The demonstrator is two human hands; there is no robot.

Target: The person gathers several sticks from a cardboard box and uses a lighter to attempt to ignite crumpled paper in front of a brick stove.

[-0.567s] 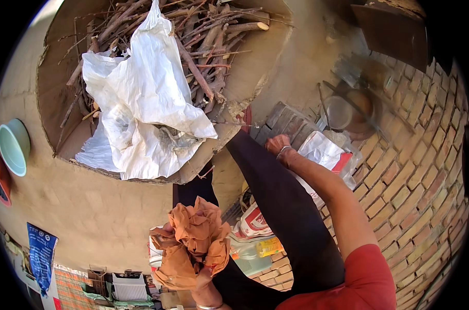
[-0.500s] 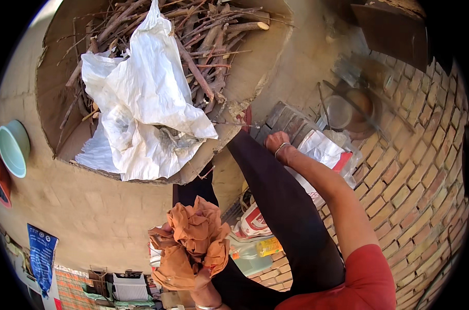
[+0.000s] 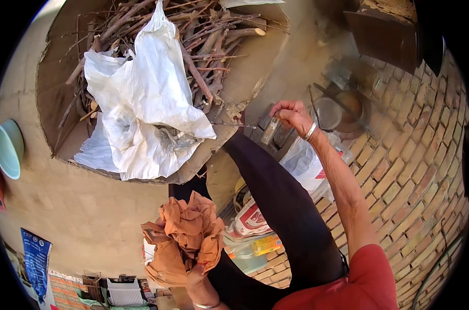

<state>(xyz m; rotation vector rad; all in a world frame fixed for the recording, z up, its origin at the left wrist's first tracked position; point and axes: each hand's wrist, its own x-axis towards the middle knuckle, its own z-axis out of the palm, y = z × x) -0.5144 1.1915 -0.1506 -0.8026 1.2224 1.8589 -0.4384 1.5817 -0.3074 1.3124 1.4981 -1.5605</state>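
Note:
My left hand (image 3: 196, 276) is closed round a bundle of crumpled orange-brown paper (image 3: 190, 227), low in front of my knees. The paper hides most of the fingers. My right hand (image 3: 294, 114) is raised beyond my right knee, its fingers pinching the upper end of a small, flat, oblong pale object (image 3: 269, 131); its exact kind is unclear. Ahead stands a large cardboard box (image 3: 53, 124) full of sticks (image 3: 206, 57), with a torn white sheet (image 3: 146, 98) draped over them.
A clear plastic bag (image 3: 304, 160) lies beside my right knee. Bottles (image 3: 265, 245) and a red-and-white package (image 3: 250, 219) lie below my leg. A round metal vessel (image 3: 350, 106) stands farther right on the brick paving (image 3: 400, 191). At the left is a pale green basin (image 3: 8, 149).
My right hand has lifted and moved slightly right and away, bringing up the small oblong object. My left hand keeps the brown paper, shifted slightly left.

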